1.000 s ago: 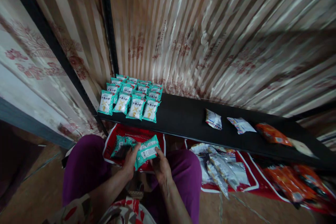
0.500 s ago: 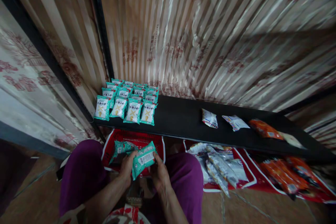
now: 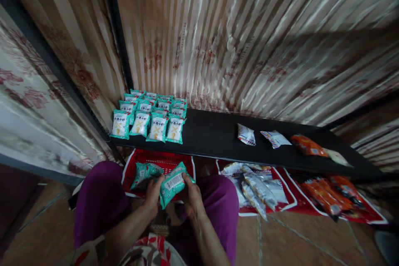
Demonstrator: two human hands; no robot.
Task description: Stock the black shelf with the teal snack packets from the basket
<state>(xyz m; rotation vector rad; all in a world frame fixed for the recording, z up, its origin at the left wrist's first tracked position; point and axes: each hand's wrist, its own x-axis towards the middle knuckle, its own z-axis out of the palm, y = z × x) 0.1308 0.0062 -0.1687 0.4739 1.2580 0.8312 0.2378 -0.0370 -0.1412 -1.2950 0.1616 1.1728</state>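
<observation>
Both my hands hold one teal snack packet (image 3: 173, 183) over my lap, its pale back label facing up. My left hand (image 3: 153, 193) grips its left end and my right hand (image 3: 191, 196) pinches its right end. Just beyond lies a red basket (image 3: 146, 158) with more teal packets (image 3: 144, 172) inside. On the black shelf (image 3: 215, 137) above, several teal packets (image 3: 151, 114) stand in neat rows at the left end.
Two white packets (image 3: 246, 134) and an orange one (image 3: 308, 145) lie on the shelf's right part. Below it, red baskets hold silver packets (image 3: 258, 187) and orange packets (image 3: 327, 193). Striped curtain cloth hangs behind. A black post (image 3: 116, 29) stands at left.
The packet has turned slightly in my hands, tilting its right end upward. The view has shifted a little; the shelf items have not moved.
</observation>
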